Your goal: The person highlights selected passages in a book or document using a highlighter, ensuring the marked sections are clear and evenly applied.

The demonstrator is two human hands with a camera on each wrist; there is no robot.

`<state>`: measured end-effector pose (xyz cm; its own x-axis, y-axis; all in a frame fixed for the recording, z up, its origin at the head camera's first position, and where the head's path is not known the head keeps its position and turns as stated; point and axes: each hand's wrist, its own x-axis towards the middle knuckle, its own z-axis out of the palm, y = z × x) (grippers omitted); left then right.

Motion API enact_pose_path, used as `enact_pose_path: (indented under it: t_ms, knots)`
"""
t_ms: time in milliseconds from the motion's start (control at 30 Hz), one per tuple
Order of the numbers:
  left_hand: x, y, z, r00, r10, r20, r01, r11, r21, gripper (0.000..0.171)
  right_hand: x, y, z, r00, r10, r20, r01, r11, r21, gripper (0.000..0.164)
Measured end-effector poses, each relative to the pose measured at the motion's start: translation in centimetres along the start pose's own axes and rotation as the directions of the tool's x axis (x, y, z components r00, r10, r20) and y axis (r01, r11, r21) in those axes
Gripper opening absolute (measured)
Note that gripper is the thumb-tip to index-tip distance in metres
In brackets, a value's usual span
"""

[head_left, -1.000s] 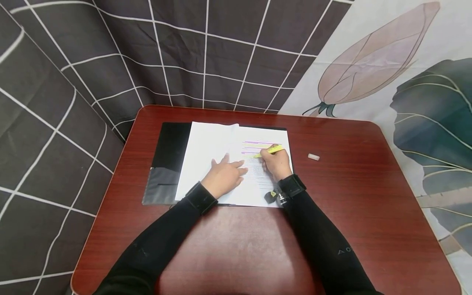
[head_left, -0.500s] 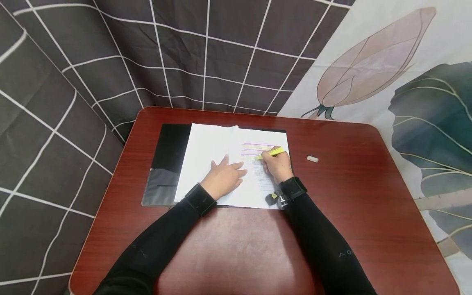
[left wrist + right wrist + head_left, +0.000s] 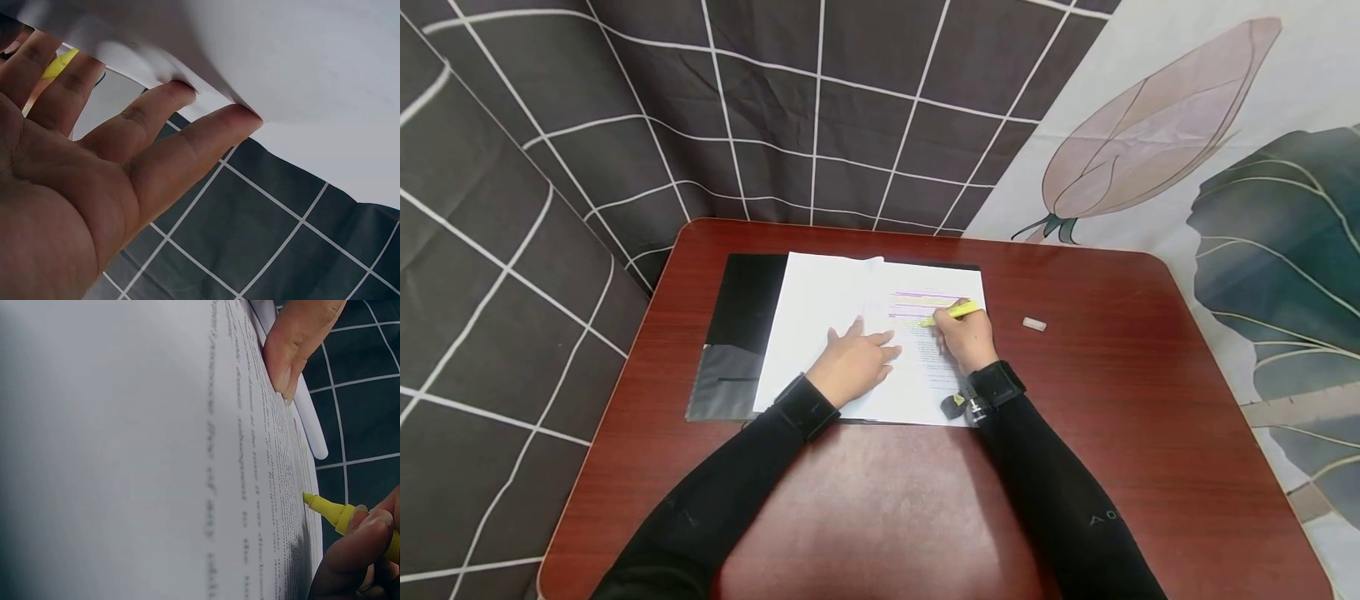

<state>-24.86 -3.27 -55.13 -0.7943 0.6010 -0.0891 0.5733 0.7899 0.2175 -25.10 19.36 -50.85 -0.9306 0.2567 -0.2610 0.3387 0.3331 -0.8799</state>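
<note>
From the head view, a black folder (image 3: 748,292) is spread flat on the desk (image 3: 1120,375), with a see-through pocket (image 3: 722,387) along the lower part of its left cover; I cannot make out whether anything is in it. On the folder rest my white pages: the left page (image 3: 812,300) looks plain, and the right page (image 3: 936,367) carries rows of print, with purple and yellow marks (image 3: 913,304) across the upper rows. My left hand (image 3: 853,367) lies palm down near the fold, its fingers spread well apart and pointing up and across toward the print. My right hand (image 3: 967,337) pinches a yellow highlighter (image 3: 962,309) between thumb and fingers, the barrel slanting up to the right and the tip pointing left at the print just below the marks. A small pale piece (image 3: 1033,324) lies on bare desk, to the right of my right hand and apart from it. From the left wrist, I see my palm and fingers fanned out, the nearest fingertips touching the white paper; a bit of yellow shows behind the farther fingers. From the right wrist, the highlighter sticks out beyond my gripping thumb and fingers, its greenish-yellow tip at the surface of the right page; my left fingertips touch the paper farther up, apart from the tip. Behind the pages hangs dark gridded cloth (image 3: 365,419).
</note>
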Motion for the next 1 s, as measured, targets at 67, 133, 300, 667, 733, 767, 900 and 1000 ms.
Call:
enact_pose_path:
  t_ms: [67, 133, 300, 667, 733, 767, 900, 1000]
  knots:
    - [0.0, 0.0, -0.1, 1.000, 0.003, 0.002, -0.003, 1.000, 0.004, 0.050, 0.0, 0.0, -0.1, 1.000, -0.002, 0.000, 0.002, 1.000, 0.001, 0.010]
    - [-0.1, 0.1, -0.3, 1.000, 0.002, 0.006, -0.002, 1.000, -0.006, 0.050, 0.0, 0.0, -0.1, 1.000, -0.004, -0.002, 0.004, 1.000, 0.001, 0.010]
    - [-0.3, 0.3, -0.8, 1.000, 0.002, 0.005, -0.002, 0.998, -0.057, 0.049, 0.1, 0.1, -0.1, 1.000, -0.006, -0.007, 0.006, 1.000, 0.000, 0.011]
    - [-0.4, 0.3, -0.9, 1.000, 0.011, 0.002, -0.011, 0.996, -0.085, 0.048, 0.9, 1.0, -0.6, 0.999, -0.037, 0.005, 0.037, 0.999, 0.033, 0.013]
    - [-0.4, 0.2, -0.9, 1.000, 0.012, 0.000, -0.012, 0.996, -0.086, 0.048, 0.0, 0.1, -0.6, 1.000, -0.017, -0.006, 0.017, 1.000, 0.006, 0.010]
    - [-0.5, 0.2, -0.9, 1.000, 0.012, 0.001, -0.012, 0.996, -0.086, 0.048, -0.1, 0.1, -0.6, 1.000, -0.015, -0.008, 0.015, 1.000, 0.005, 0.010]
    - [-0.5, 0.2, -0.9, 1.000, 0.012, -0.001, -0.013, 0.996, -0.089, 0.048, 0.0, 0.2, -0.7, 1.000, -0.012, -0.015, 0.012, 1.000, 0.007, 0.010]
    - [-0.5, 0.1, -0.8, 1.000, 0.014, -0.009, -0.015, 0.996, -0.087, 0.048, 0.0, 0.3, -0.7, 1.000, -0.018, -0.019, 0.018, 1.000, 0.009, 0.011]
